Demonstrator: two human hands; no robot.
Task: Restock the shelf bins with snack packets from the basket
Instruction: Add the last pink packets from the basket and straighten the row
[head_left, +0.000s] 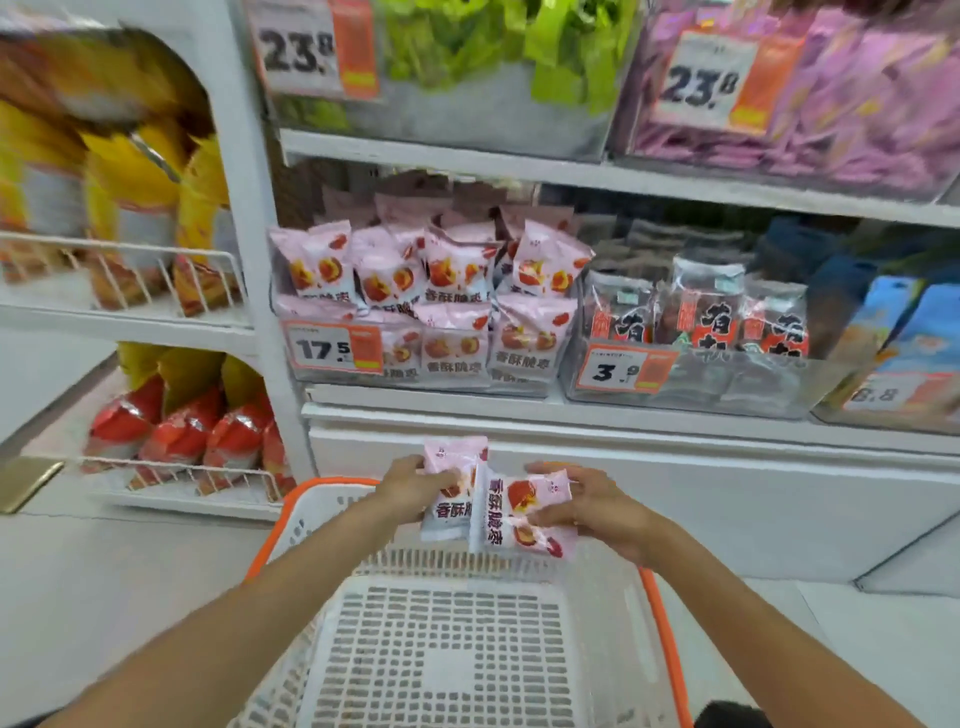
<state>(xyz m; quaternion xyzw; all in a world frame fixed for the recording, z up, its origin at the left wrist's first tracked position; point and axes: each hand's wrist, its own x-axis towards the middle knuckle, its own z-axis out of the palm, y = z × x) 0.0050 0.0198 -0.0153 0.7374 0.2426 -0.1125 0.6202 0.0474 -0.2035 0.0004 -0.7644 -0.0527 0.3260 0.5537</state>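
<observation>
Hands above white slotted plastic basket with orange rim (660, 613): left hand (415, 486) and right hand (597, 506), fingers curled around pink glossy snack packets (511, 512); below clear shelf bin of matching packets (519, 387).

The left hand's fingers (448, 477) cover the middle of the upright pink snack packet (453, 457), and its right half is hidden behind the sideways pink snack packet (522, 512) pinched by the right hand (597, 506). Below the fingers, the white slotted plastic basket with orange rim (452, 649) is cut off by the bottom edge. Far left of the fingers, the yellow and orange bags (130, 176) are smeared by blur. Up and right of the fingers, the blue packets (904, 327) run past the right edge, their price tag (883, 395) only partly legible.
</observation>
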